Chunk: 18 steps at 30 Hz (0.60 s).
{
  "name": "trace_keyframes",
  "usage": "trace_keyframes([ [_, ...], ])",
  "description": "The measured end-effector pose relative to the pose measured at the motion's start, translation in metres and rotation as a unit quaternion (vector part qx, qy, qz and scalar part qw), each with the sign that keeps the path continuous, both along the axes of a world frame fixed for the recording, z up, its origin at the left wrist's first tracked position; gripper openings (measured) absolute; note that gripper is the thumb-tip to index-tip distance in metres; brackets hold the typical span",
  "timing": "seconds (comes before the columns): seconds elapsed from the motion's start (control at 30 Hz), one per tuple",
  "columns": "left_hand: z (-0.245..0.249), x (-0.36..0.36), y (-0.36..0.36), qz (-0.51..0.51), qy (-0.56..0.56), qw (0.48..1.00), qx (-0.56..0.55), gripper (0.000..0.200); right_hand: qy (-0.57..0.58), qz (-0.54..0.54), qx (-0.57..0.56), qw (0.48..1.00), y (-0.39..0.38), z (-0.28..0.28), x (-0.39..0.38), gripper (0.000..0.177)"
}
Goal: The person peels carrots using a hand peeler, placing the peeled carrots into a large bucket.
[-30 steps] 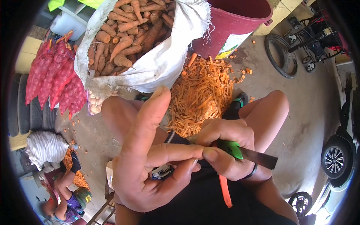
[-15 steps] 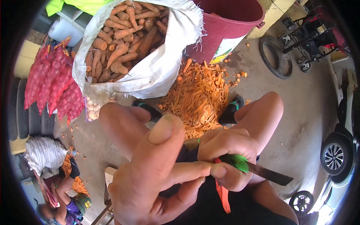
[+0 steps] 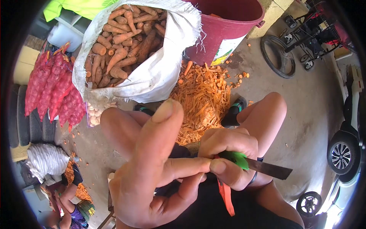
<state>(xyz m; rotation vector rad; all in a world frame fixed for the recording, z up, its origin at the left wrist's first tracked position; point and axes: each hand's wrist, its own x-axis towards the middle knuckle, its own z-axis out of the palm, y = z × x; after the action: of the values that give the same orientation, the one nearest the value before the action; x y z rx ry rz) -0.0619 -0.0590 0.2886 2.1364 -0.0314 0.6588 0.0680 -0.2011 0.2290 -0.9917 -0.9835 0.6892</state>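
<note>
My right hand (image 3: 228, 156) is closed around a green-handled knife (image 3: 267, 167), its dark blade pointing right. An orange-red peeler (image 3: 225, 198) hangs below the same hand, partly hidden by the fingers. My left hand (image 3: 152, 171) has its thumb raised toward the camera, and its fingertips touch the right hand's thumb. Whether something small lies between those fingertips is hidden. Beyond my hands, a pile of carrot peelings (image 3: 204, 103) lies on the floor between my feet. A white sack (image 3: 152, 76) full of carrots (image 3: 118, 57) stands at its upper left.
A dark red bin (image 3: 225, 34) stands behind the peelings. Red net bags (image 3: 49, 80) and tires (image 3: 34, 118) are at left. Another person (image 3: 68, 210) sits at the lower left near a white bundle (image 3: 47, 160). A loose wheel (image 3: 277, 57) and a car (image 3: 345, 152) are at right.
Both hands keep nearly the same pose, with the knife slightly farther left and higher. The view has shifted a little. The other person's arms at the lower left have moved.
</note>
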Motion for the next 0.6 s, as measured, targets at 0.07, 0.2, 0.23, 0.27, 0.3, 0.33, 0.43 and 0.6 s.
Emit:
trace_keyframes([
  [0.07, 0.011, 0.015, -0.024, 0.063, -0.034, 0.993, -0.095, 0.012, 0.013, 0.001, -0.01, 1.0, 0.0, 0.001, 0.0, 0.006],
  [0.2, 0.0, 0.001, -0.016, 0.106, 0.048, 0.992, -0.047, 0.014, 0.032, 0.014, -0.041, 0.999, 0.0, -0.001, 0.001, 0.006],
  [0.23, 0.001, -0.001, -0.009, 0.099, 0.084, 0.991, -0.017, 0.014, 0.024, 0.016, -0.049, 0.998, 0.001, -0.003, 0.002, 0.006],
  [0.27, 0.007, -0.002, -0.002, 0.082, 0.124, 0.989, -0.002, 0.014, 0.024, 0.013, -0.048, 0.998, 0.002, -0.003, 0.002, 0.006],
  [0.3, 0.008, -0.001, 0.002, 0.066, 0.134, 0.989, 0.004, 0.015, 0.024, 0.011, -0.047, 0.999, 0.002, -0.004, 0.002, 0.006],
  [0.33, 0.008, 0.0, 0.006, 0.051, 0.145, 0.988, 0.009, 0.016, 0.024, 0.008, -0.045, 0.999, 0.003, -0.004, 0.002, 0.007],
  [0.43, 0.003, 0.002, 0.011, 0.025, 0.12, 0.992, 0.019, 0.018, -0.025, -0.017, -0.043, 0.999, 0.004, -0.007, 0.004, 0.006],
  [0.6, 0.012, 0.006, 0.013, 0.016, 0.161, 0.987, 0.025, 0.02, -0.034, -0.021, -0.078, 0.996, 0.003, -0.007, 0.005, 0.004],
])
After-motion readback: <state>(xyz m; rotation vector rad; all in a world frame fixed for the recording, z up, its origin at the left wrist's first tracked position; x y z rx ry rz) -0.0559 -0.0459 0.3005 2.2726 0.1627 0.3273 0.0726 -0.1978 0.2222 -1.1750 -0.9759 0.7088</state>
